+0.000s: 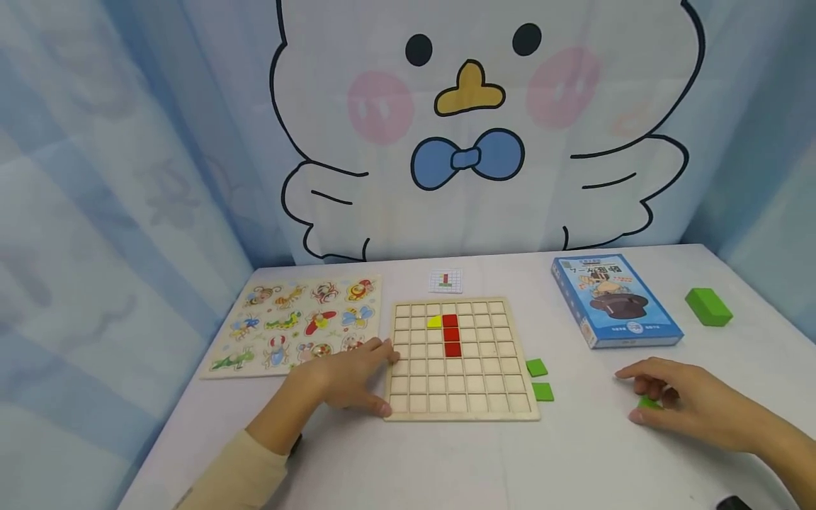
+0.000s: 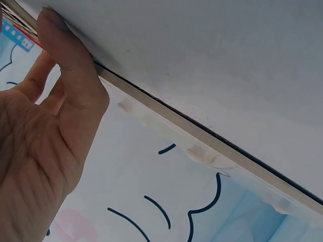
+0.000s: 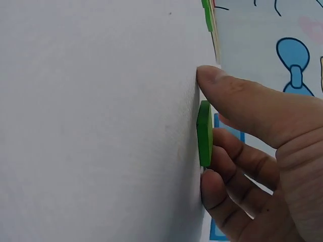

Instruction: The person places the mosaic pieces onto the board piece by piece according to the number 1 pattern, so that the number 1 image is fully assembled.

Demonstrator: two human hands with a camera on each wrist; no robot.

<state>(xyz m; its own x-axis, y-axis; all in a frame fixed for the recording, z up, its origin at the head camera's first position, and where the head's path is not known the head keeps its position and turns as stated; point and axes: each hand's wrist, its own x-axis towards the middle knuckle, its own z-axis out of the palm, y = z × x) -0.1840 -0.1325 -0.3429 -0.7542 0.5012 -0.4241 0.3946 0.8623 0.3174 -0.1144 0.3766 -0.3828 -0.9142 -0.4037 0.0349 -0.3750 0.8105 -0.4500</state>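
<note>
A pale wooden grid board [image 1: 421, 405] lies mid-table. It bears a column of red tiles [image 1: 451, 334] and a yellow piece [image 1: 435, 323] beside the top one. My left hand [image 1: 350, 375] rests at the board's left edge, its thumb by the near corner and its fingers higher up. On the right, my right hand [image 1: 691, 404] is low over the table around a green tile [image 3: 204, 133]. Thumb and bent fingers lie on either side of that tile, and the thumb tip shows apart from it. Two more green tiles [image 1: 542, 392] lie against the board's right edge.
A small pattern card [image 1: 445, 281] lies behind the board. An insect picture puzzle [image 1: 255, 333] is at left. At right are a blue box [image 1: 618, 301] and a green block [image 1: 709, 307]. A patterned curtain [image 1: 472, 212] hangs behind the table.
</note>
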